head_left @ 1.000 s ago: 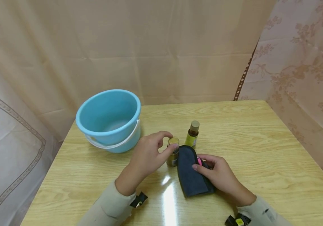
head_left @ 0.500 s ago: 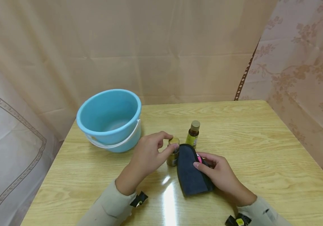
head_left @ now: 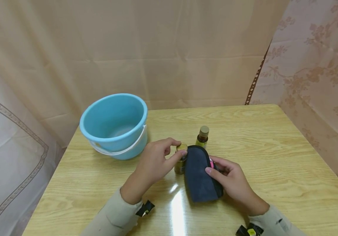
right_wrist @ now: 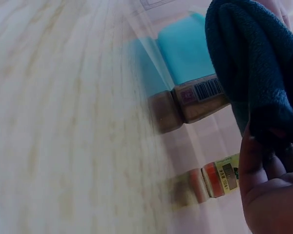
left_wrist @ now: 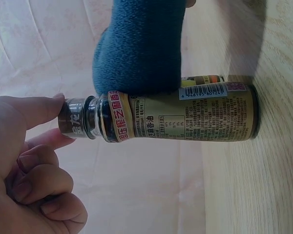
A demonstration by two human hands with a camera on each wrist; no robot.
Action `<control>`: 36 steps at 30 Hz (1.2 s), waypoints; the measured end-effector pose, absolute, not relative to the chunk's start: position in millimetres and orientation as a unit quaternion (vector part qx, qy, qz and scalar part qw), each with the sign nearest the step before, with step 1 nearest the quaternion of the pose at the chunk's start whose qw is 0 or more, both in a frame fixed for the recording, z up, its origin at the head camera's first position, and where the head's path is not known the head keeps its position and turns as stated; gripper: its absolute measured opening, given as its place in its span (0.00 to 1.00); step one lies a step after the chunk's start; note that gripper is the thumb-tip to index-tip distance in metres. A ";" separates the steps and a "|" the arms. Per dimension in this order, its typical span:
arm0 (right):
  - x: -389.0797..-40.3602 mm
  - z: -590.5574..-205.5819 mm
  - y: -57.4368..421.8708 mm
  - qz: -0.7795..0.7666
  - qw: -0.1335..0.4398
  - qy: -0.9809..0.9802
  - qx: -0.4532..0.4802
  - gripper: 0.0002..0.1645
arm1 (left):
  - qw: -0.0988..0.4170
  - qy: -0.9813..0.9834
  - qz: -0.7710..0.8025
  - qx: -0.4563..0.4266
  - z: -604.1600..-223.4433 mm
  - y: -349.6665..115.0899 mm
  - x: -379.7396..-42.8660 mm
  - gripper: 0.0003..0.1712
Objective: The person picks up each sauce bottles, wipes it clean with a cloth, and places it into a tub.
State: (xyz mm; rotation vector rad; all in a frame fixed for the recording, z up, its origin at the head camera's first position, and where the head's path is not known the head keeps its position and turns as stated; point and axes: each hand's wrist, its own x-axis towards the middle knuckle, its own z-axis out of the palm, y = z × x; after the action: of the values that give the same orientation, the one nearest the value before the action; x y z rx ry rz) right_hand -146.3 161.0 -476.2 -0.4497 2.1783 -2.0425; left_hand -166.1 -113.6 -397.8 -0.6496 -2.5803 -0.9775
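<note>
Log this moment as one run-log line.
left grip pinches cap of upright bottle | right grip holds dark cloth beside it | second capped bottle stands behind cloth | blue bucket on table, left

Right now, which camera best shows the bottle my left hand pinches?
Left wrist view: the bottle shows nearly whole, cap to bottom. Head shows its cap and some side; right wrist shows its lower part, the cloth hiding its top.

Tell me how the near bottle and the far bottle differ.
The near bottle has its cap pinched by the left hand; the far bottle stands unheld. The near bottle's label is olive-gold, the far bottle's brighter yellow-green. Both stand upright on the table.
</note>
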 end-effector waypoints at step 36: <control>-147.6 -478.8 160.7 -0.650 0.059 0.743 -0.150 0.23 | 0.155 -0.893 -0.350 -0.239 -396.8 -113.8 -166.0 0.20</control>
State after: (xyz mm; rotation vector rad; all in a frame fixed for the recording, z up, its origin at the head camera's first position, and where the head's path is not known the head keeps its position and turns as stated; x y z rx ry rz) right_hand -147.6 160.7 -478.8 -0.4531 2.2509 -1.9673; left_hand -166.0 -113.8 -396.8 -0.6844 -2.5576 -1.0028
